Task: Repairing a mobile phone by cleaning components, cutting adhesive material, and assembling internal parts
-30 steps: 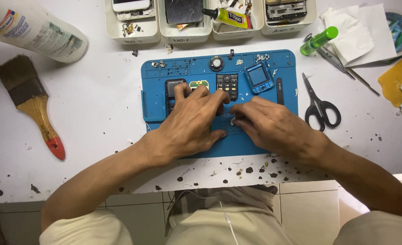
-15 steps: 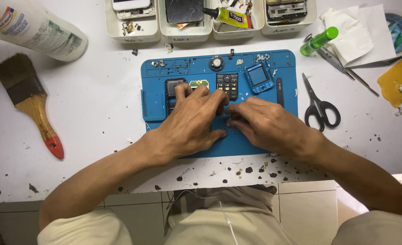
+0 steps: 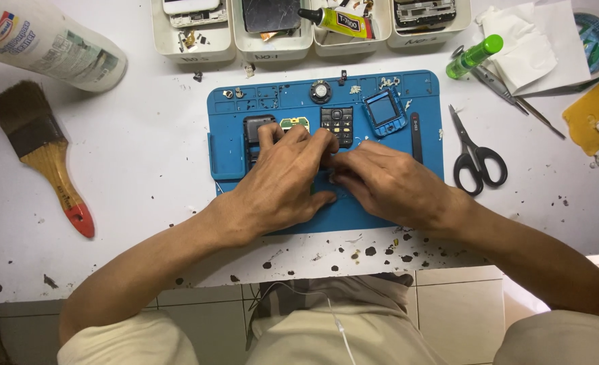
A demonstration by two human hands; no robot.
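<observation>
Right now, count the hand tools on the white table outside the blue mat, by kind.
Paintbrush: 1
Scissors: 1
Tweezers: 1
Total: 3
Both hands, left hand and right hand, rest on the blue mat, holding none of these.

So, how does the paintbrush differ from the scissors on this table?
The paintbrush lies far to the left of the blue mat; the scissors lie just to its right. The paintbrush has a wooden handle with a red tip; the scissors have black handles and metal blades. Both lie flat on the white table, untouched by either hand.
</observation>
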